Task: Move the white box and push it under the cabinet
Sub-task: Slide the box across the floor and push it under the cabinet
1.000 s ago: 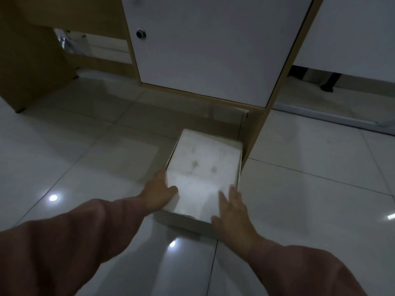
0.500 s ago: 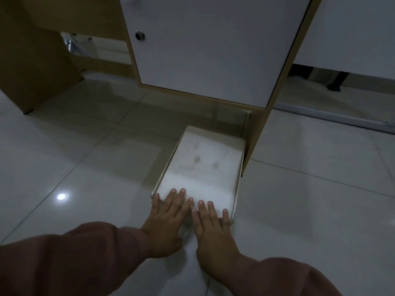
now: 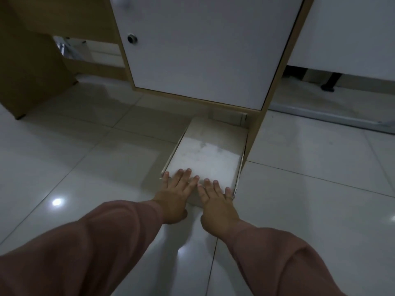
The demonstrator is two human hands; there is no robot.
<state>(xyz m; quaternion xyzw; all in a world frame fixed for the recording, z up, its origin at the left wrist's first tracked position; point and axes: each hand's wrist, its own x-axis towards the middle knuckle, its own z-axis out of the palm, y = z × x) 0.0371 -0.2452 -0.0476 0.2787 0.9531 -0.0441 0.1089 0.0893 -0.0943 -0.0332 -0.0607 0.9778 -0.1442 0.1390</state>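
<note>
The box [image 3: 206, 155] lies flat on the tiled floor [image 3: 89, 167], its far end already tucked into the gap beneath the cabinet [image 3: 198, 50] and its near half out in the open. Its right edge runs just beside the cabinet's wooden side panel [image 3: 254, 133], which probably serves as a guide to keep the slide straight.

Both hands are spread flat, fingers extended, gripping nothing. The left hand [image 3: 177, 195] and the right hand [image 3: 215, 199] sit side by side at the box's near edge, fingertips resting on the lid while the palms seem to press against the near wall. That placement suits a push rather than a lift: force goes in low and along the floor, and two hands close together near the middle keep the box from turning as it slides. Pink sleeves [image 3: 106, 242] reach forward, arms fairly extended.

Judging by how much lid is exposed, the task is roughly half done. The remaining push needs to stay parallel to the side panel; an uneven shove could jam a corner against it. How deep the gap goes cannot be seen.
</note>
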